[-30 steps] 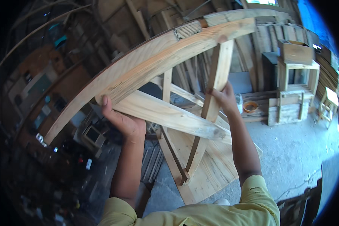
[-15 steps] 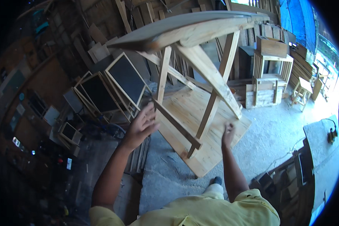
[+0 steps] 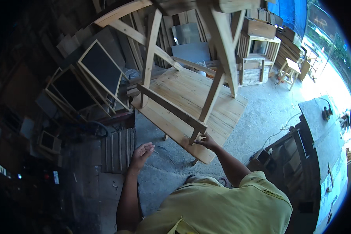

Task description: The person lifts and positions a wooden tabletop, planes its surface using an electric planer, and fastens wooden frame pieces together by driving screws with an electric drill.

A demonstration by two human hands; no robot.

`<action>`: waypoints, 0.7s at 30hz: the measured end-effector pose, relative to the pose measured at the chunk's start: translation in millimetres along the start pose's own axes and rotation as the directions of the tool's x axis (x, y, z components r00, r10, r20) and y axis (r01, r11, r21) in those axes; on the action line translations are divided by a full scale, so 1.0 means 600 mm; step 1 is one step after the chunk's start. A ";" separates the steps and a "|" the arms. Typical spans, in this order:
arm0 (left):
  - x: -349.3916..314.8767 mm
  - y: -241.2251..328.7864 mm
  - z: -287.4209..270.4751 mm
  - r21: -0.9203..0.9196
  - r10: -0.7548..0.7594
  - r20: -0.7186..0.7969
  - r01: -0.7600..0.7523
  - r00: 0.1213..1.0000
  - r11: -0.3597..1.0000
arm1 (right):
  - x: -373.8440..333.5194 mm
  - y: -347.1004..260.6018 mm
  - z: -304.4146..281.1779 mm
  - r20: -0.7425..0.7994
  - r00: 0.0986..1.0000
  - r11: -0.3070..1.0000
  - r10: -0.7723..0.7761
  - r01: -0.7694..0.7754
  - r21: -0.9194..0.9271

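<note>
A pale wooden folding-type frame with crossed legs (image 3: 227,46) stands on a light wooden table (image 3: 175,84). Its upper part runs out of view at the top. A darker crossbar (image 3: 171,108) joins the legs on the side nearest me. My right hand (image 3: 206,142) is closed at the foot of the near leg (image 3: 211,102), just under the crossbar's right end. Off the table's front left edge, my left hand (image 3: 142,154) is empty, its fingers stretched and a little bent, touching nothing.
Framed blackboards (image 3: 101,68) lean together at left, beside a slatted wooden piece (image 3: 119,150). Boards and panels stack along the back wall. A wooden crate shelf (image 3: 257,58) and a small stool (image 3: 289,71) stand back right. At right is a grey-topped workbench (image 3: 319,132).
My right hand has gone from beside the frame to the near leg's foot. My left hand has dropped away from the crossbar. The view has shifted, with the frame now higher in it.
</note>
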State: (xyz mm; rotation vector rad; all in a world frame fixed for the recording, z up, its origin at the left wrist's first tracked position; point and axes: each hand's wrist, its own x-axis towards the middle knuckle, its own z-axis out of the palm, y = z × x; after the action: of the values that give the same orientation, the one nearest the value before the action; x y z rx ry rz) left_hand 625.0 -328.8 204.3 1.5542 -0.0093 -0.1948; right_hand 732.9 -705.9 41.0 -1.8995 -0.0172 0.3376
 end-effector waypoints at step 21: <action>0.728 -0.285 -0.323 0.670 0.148 -0.134 -0.021 0.980 0.742 | 0.092 -0.036 0.207 -0.904 0.416 0.820 0.094 -0.548 -0.167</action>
State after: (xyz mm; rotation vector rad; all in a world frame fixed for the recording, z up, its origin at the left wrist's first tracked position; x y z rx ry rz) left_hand 1059.6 -194.5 -20.1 2.2891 -0.0087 0.0374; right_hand 759.1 -574.4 10.2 -2.3314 1.1085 -0.4868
